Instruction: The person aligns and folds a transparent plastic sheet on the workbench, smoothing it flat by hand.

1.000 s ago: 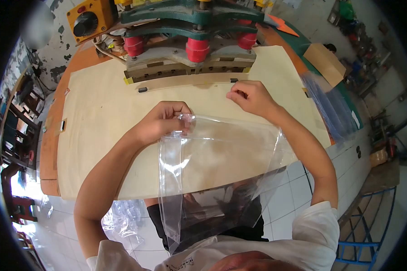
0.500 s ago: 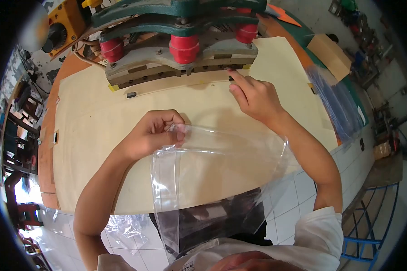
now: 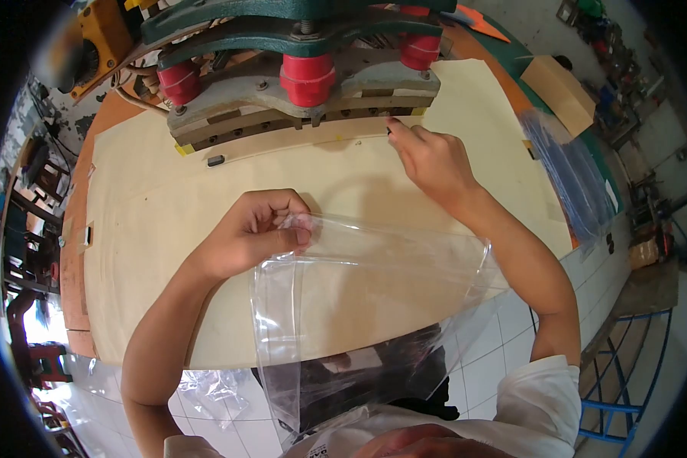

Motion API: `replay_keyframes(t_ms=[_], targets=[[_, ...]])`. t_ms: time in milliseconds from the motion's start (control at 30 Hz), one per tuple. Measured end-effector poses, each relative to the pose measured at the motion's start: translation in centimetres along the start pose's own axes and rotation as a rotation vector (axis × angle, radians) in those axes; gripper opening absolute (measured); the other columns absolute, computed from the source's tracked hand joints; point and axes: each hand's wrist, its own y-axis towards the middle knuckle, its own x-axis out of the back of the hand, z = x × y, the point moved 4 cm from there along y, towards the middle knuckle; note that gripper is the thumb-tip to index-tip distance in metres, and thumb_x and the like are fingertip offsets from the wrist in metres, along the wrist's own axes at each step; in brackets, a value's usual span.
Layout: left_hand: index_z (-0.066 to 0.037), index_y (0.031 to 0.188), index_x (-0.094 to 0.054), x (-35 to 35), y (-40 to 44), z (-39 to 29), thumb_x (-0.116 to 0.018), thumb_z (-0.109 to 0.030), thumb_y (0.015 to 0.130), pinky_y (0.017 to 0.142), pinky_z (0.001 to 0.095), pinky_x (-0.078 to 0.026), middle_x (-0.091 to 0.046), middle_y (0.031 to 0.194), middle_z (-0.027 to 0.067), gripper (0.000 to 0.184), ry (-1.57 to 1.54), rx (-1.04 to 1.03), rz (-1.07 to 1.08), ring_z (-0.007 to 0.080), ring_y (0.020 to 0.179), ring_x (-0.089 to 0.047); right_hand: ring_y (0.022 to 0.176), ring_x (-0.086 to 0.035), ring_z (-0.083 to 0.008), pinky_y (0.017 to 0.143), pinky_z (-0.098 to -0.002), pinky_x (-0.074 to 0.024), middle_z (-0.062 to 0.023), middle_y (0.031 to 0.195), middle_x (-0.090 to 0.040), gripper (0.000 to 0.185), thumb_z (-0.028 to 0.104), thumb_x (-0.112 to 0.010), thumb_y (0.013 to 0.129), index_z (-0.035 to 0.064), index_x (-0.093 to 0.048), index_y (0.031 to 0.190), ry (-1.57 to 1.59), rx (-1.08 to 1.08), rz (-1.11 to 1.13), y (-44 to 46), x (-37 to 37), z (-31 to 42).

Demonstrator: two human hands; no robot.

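Note:
My left hand (image 3: 271,229) is closed, with thumb and fingers pinching the upper left corner of a clear plastic sheet (image 3: 389,286). The sheet, perhaps a bag, hangs over the table's near edge and across my lap. Farther out, my right hand (image 3: 433,156) has its fingertips closed on a small black block (image 3: 390,130) at the front right of the press (image 3: 298,126). A similar dark block (image 3: 216,160) lies at the press's front left. The press has a green frame, red insulators and a long metal bar facing me.
Cream paper (image 3: 145,252) covers the wooden table (image 3: 76,305). A stack of clear plastic sheets (image 3: 569,175) and a cardboard box (image 3: 559,95) are at the right. A yellow-orange control box (image 3: 99,38) stands back left. Crumpled plastic (image 3: 214,393) lies on the tiled floor.
My right index finger has drawn in from pointing, and the fingertips have come together on the small black block. My left hand keeps its hold on the plastic. The view has shifted slightly.

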Motion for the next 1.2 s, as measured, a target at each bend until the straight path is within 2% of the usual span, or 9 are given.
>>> replay_keyframes(t_ms=[100, 433, 700, 833, 900, 1200], targets=[[0.001, 0.091, -0.061, 0.0, 0.0, -0.2, -0.067, -0.004, 0.084, 0.069, 0.0245, -0.045, -0.063, 0.08, 0.0045, 0.011, -0.001, -0.005, 0.002, 0.0112, 0.075, -0.059, 0.055, -0.06, -0.0232, 0.05, -0.0344, -0.0495, -0.0074, 0.068, -0.061, 0.032, 0.011, -0.068, 0.086, 0.0073, -0.065, 0.118, 0.003, 0.028, -0.026, 0.1, 0.5, 0.7], [0.001, 0.092, -0.061, 0.0, 0.0, 0.1, -0.068, -0.007, 0.086, 0.069, 0.0245, -0.044, -0.062, 0.081, 0.0039, 0.012, -0.001, -0.019, 0.01, 0.0109, 0.075, -0.058, 0.053, -0.059, -0.0228, 0.048, -0.0333, -0.0489, -0.0073, 0.066, -0.061, 0.033, 0.011, -0.068, 0.086, 0.006, -0.065, 0.119, 0.008, 0.024, -0.092, 0.4, 0.9, 0.8], [0.001, 0.092, -0.061, 0.0, 0.0, -0.1, -0.068, -0.007, 0.086, 0.069, 0.0245, -0.045, -0.063, 0.081, 0.0044, 0.012, 0.011, -0.003, 0.002, 0.011, 0.075, -0.059, 0.062, -0.067, -0.0252, 0.056, -0.0339, -0.0538, -0.0116, 0.081, -0.071, 0.03, 0.01, -0.063, 0.09, 0.006, -0.064, 0.119, 0.147, -0.047, -0.033, 0.4, 0.8, 0.7], [0.001, 0.093, -0.061, 0.0, 0.1, -0.1, -0.068, -0.006, 0.086, 0.069, 0.0243, -0.045, -0.063, 0.082, 0.0043, 0.012, 0.017, -0.005, -0.003, 0.0109, 0.075, -0.059, 0.063, -0.068, -0.0266, 0.058, -0.0343, -0.0543, -0.0125, 0.08, -0.07, 0.03, 0.011, -0.062, 0.091, 0.0059, -0.063, 0.121, 0.234, -0.066, -0.074, 0.3, 0.9, 0.6], [0.001, 0.093, -0.061, 0.0, 0.1, -0.1, -0.068, -0.006, 0.086, 0.069, 0.024, -0.045, -0.063, 0.082, 0.0041, 0.012, 0.02, -0.008, -0.004, 0.0106, 0.075, -0.059, 0.072, -0.068, -0.031, 0.062, -0.0397, -0.0549, -0.0129, 0.093, -0.071, 0.033, 0.015, -0.059, 0.093, 0.0073, -0.061, 0.125, 0.314, -0.12, -0.013, 0.2, 0.9, 0.4], [0.001, 0.093, -0.061, -0.1, 0.0, -0.3, -0.067, -0.003, 0.086, 0.068, 0.0232, -0.044, -0.062, 0.082, 0.0029, 0.01, 0.02, -0.002, 0.005, 0.0093, 0.076, -0.058, 0.082, -0.068, -0.0299, 0.07, -0.039, -0.0554, -0.0109, 0.101, -0.071, 0.031, 0.02, -0.055, 0.095, 0.0093, -0.063, 0.124, 0.387, -0.125, 0.076, 0.4, -0.1, 0.2]])
